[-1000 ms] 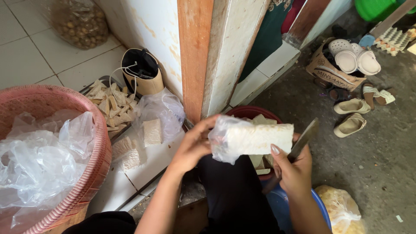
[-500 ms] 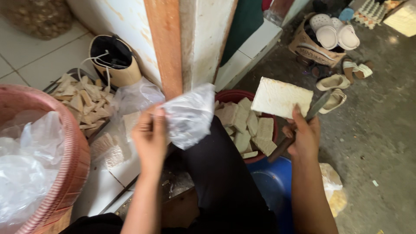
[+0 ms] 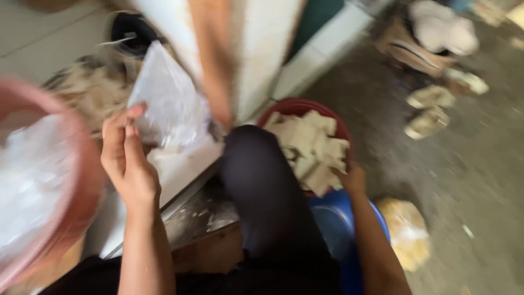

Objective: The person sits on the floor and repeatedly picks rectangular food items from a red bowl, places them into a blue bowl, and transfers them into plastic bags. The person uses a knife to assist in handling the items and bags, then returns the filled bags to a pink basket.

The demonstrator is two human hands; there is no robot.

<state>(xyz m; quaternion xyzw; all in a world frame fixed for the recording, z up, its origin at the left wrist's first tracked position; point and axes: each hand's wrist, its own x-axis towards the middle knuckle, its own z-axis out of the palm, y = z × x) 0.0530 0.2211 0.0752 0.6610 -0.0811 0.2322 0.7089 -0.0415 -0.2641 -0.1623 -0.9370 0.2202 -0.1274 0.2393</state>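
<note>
**Inspector A:** Left hand (image 3: 128, 164): raised, fingers together and curled, pinching the lower edge of a clear plastic bag (image 3: 166, 104). The bag hangs limp and crumpled. It sits left of the red basin (image 3: 273, 112), with the person's dark-clad knee (image 3: 262, 180) between the two.

**Inspector B:** Right hand?

**Inspector A:** Right hand (image 3: 352, 179) is low, at the near right rim of the red basin, touching the pale flat slabs (image 3: 308, 150) piled inside. The fingers are hidden behind the slabs, so I cannot tell whether they are spread or closed on one. The view is blurred throughout.

**Inspector B:** Contents of the basin?

**Inspector A:** Cream-coloured rectangular slabs, stacked loosely and overlapping, some tilted. The heap rises above the rim.

**Inspector B:** Surroundings, relative to the basin?

**Inspector A:** Directly below it, a blue plastic seat or tub (image 3: 338, 224), partly covered by the right forearm. Lower right of the basin, a yellowish filled bag (image 3: 406, 229) on the concrete floor (image 3: 480, 180). Upper right, well apart, pale sandals (image 3: 428, 112) and a box holding white items (image 3: 431, 38). Just left of the basin, an orange-brown door post (image 3: 215, 60) with white wall panels on either side. Far left, a pink woven basket (image 3: 82, 186) lined with clear plastic. Beyond the bag, upper left of the basin, a blurred heap of pale cut pieces (image 3: 95, 90).
</note>
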